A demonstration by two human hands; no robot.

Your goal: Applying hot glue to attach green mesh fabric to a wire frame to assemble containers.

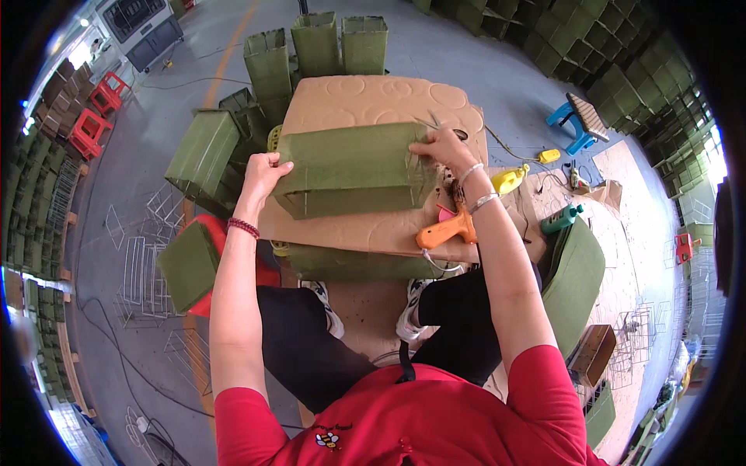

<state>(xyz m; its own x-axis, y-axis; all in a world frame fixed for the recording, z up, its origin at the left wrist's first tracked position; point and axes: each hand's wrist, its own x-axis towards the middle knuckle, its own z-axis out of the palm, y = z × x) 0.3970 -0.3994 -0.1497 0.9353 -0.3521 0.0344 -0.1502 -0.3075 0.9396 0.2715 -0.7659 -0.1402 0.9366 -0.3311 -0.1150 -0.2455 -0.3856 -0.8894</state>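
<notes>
A long green fabric-covered box (353, 163) lies on its side over the cardboard-topped work surface (381, 92). My left hand (265, 175) is closed on its left end, thumb on the near face. My right hand (447, 149) pinches the edge at its right end. What look like scissors (433, 119) show beside the right hand, partly hidden by it. Below my right wrist lies an orange glue gun (447, 231) on the cardboard.
Green boxes (315, 43) stand behind the work surface, more (203, 151) at left. A yellow bottle (509, 180) and a green bottle (561, 219) are at right. A blue stool (576, 124) stands farther back. Wire frames (145, 272) and cables lie on the floor at left.
</notes>
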